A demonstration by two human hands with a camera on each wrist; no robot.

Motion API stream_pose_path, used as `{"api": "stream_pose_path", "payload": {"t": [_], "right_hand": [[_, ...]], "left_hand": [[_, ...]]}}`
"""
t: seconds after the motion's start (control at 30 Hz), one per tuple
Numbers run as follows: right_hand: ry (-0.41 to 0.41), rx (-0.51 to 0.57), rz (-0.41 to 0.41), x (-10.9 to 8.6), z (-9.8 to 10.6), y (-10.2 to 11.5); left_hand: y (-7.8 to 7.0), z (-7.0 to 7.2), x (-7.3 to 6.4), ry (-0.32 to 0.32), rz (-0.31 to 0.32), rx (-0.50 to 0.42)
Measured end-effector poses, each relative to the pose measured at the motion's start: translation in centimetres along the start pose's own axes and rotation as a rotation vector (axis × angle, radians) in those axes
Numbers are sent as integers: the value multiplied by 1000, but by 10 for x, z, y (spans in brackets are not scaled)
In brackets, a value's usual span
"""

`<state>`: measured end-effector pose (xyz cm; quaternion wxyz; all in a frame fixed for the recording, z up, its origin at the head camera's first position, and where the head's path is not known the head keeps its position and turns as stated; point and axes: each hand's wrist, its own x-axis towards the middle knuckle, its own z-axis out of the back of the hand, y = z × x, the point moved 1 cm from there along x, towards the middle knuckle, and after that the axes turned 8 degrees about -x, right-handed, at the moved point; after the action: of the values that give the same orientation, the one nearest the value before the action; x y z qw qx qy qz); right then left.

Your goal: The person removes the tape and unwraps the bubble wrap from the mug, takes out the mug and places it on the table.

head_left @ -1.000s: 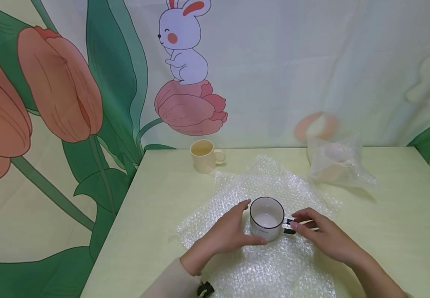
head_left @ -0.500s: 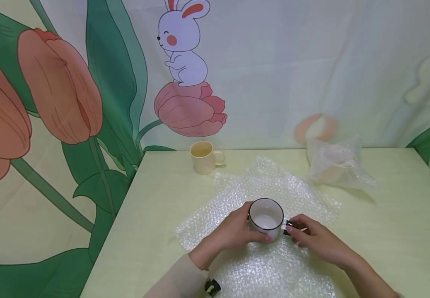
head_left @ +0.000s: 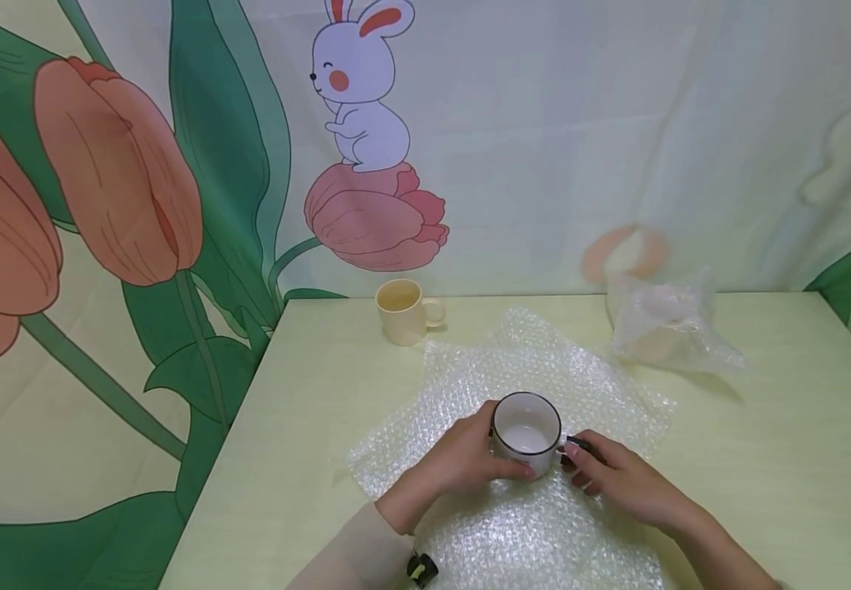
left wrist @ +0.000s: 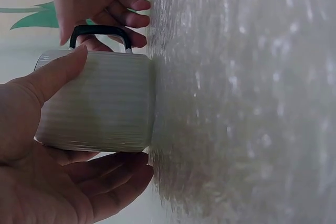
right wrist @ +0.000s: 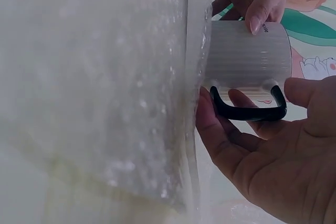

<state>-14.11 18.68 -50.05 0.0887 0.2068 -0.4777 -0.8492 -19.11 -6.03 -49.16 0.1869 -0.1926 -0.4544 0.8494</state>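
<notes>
A white ribbed mug (head_left: 527, 434) with a dark rim stands upright on a sheet of bubble wrap (head_left: 529, 541). My left hand (head_left: 462, 451) grips its left side; the thumb lies along the near wall and the fingers go round the far side, as the left wrist view shows on the mug wall (left wrist: 105, 98). On the right, my right hand (head_left: 617, 475) holds the mug's black handle (right wrist: 249, 113) between thumb and fingers. Some of those fingers are behind the handle. The mug's opening faces up and nothing shows inside it.
A yellow mug (head_left: 403, 313) stands at the back left of the pale table (head_left: 300, 401). Toward the back right lies a bundle wrapped in bubble wrap (head_left: 665, 324). Behind the table hangs a backdrop (head_left: 529, 147) printed with tulips and a rabbit.
My left hand has moved right and closed against the mug's side. My right hand has shifted slightly down and left, its fingers coming round the handle. The mug has hardly moved.
</notes>
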Motion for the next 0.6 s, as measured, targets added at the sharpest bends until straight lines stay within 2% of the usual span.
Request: {"api": "stream_pose_path", "payload": {"t": [0.6], "right_hand": [[-8, 60, 15, 2, 2, 1]], "left_hand": [[-6, 2, 1, -16, -18, -2]]}}
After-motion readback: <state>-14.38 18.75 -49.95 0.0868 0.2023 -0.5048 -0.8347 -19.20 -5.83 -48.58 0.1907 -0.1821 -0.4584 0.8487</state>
